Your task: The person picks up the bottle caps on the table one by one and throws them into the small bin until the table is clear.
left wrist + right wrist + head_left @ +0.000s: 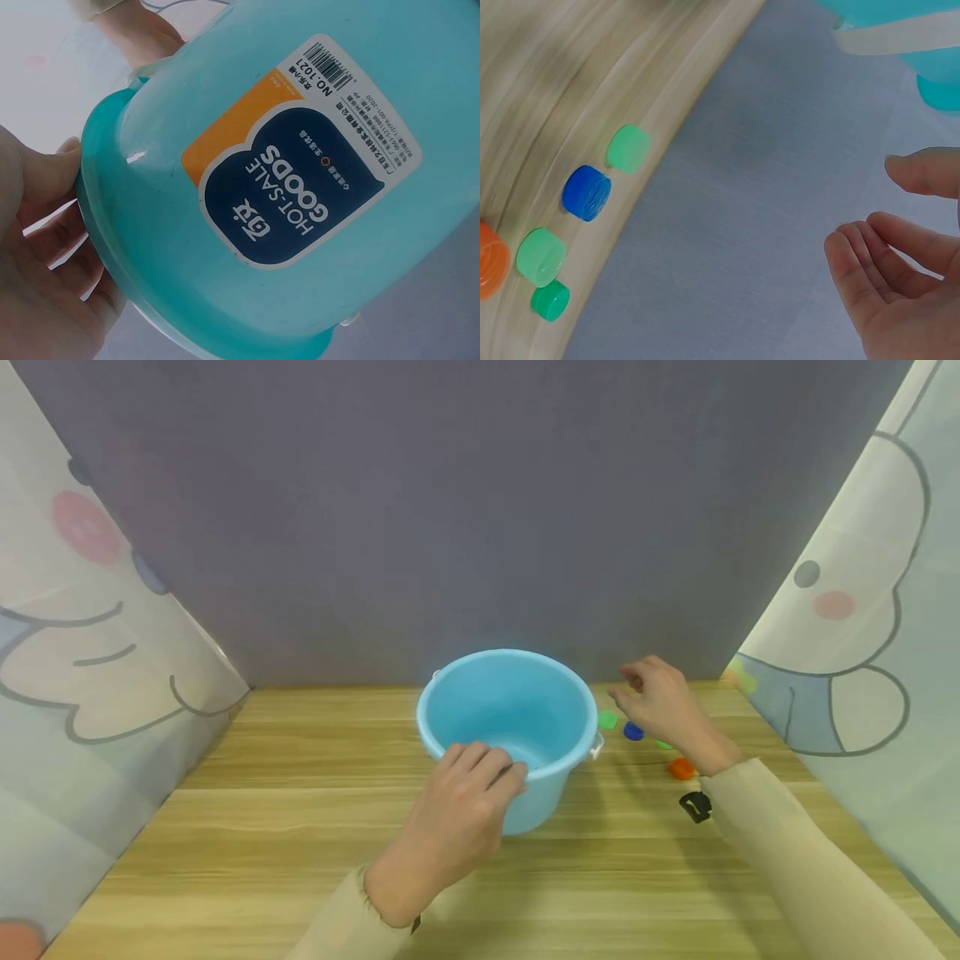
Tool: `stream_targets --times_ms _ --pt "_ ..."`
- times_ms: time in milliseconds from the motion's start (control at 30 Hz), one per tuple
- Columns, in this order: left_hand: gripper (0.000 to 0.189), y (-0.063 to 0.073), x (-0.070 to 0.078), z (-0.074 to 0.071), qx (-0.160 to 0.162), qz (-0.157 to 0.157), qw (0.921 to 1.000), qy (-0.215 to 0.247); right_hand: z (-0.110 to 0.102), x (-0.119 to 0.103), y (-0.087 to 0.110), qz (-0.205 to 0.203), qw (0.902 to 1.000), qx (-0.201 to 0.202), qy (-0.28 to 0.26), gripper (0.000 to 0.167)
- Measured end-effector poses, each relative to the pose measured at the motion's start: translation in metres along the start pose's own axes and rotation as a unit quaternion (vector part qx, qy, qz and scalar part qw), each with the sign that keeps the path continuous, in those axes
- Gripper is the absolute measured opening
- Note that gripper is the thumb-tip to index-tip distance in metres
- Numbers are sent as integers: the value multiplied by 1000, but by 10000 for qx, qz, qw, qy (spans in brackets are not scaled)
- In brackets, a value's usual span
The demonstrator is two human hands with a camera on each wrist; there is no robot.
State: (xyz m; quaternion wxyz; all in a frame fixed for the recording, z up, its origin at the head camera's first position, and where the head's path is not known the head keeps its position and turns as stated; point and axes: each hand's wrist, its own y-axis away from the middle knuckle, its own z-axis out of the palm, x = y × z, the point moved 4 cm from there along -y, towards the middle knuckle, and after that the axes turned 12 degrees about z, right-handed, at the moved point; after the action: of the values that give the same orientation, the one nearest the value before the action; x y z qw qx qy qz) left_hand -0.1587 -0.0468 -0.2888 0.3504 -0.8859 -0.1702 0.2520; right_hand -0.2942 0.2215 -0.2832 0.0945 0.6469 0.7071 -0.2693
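A light blue plastic bucket (534,802) stands on the wooden table, its mouth facing up toward the head camera. My left hand (461,802) grips its near rim; in the left wrist view the thumb lies against the rim and the fingers (82,281) reach past it. A label (292,172) shows on the bucket's outer wall. To the bucket's right, my right hand (663,702) hovers over several bottle caps, fingers loosely bent and nothing between them and the thumb. Nearest it are a blue cap (586,193) and a light green cap (628,148).
An orange cap (682,768) and a black slotted piece (696,807) lie by the right forearm. A small darker green cap (550,301) sits beside another light green cap (541,257). A grey panel (480,527) rises behind the table, with cartoon-printed sheets (847,568) at both sides.
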Motion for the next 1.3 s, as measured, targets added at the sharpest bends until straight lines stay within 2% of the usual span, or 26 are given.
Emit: stream_targets --times_ms 500,700,867,1300 --pt "10 -1 0 -2 -110 -12 9999 -27 9 15 -10 87 9984 -244 494 47" --pt "9 -1 0 -2 -152 -29 9999 -20 14 25 -14 206 9970 -457 581 52" --pt "8 -1 1 -1 -231 -55 9997 21 18 36 -15 248 9962 -580 595 52" --pt "8 -1 1 -1 -172 -17 9998 -83 28 53 -20 236 9956 -748 519 53"
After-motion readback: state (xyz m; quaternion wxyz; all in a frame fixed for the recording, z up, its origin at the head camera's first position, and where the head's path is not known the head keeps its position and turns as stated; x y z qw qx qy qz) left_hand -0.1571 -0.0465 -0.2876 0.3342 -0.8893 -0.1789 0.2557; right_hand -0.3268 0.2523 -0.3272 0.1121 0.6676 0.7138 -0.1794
